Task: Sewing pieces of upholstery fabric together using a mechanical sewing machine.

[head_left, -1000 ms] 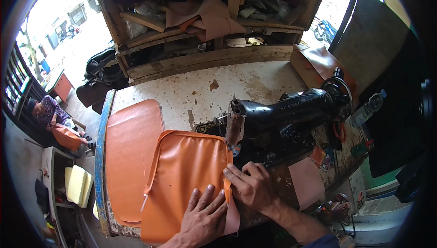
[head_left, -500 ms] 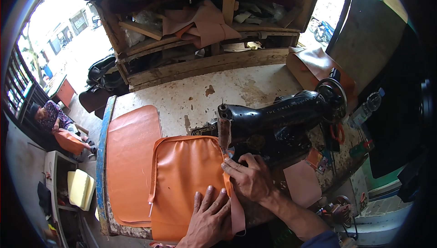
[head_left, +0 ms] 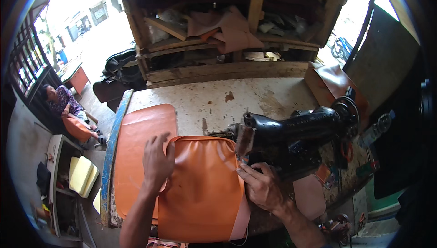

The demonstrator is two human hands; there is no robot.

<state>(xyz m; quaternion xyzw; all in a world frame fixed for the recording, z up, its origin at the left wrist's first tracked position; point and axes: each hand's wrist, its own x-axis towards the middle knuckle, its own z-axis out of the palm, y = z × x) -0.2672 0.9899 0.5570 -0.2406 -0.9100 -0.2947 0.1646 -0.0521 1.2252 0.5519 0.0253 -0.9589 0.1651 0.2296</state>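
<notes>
An orange leatherette cover (head_left: 200,193) with a raised strip along its curved edge lies partly under the black sewing machine (head_left: 291,127). Close to the needle, my right hand (head_left: 264,186) pinches the cover's right edge, fingertips pressed together on the seam. My left hand (head_left: 158,161) is at the cover's upper left corner, fingers apart and a little blurred; whether it touches the edge I cannot tell. Beneath that hand lies a flat orange leatherette panel (head_left: 136,193). A pale pink underside (head_left: 240,220) shows at the cover's lower right.
The worn white table (head_left: 182,91) has a blue left edge. Red-handled scissors (head_left: 347,151), a plastic bottle (head_left: 377,129) and a pink scrap (head_left: 309,197) are on the right. Behind stands a wooden rack (head_left: 227,72) with leatherette pieces. A person (head_left: 66,104) sits far left, near yellow foam pads (head_left: 83,176).
My left hand has lifted off the cover's lower part and moved up to its left corner. The right hand stays by the needle. The view has shifted, and the cover has turned slightly.
</notes>
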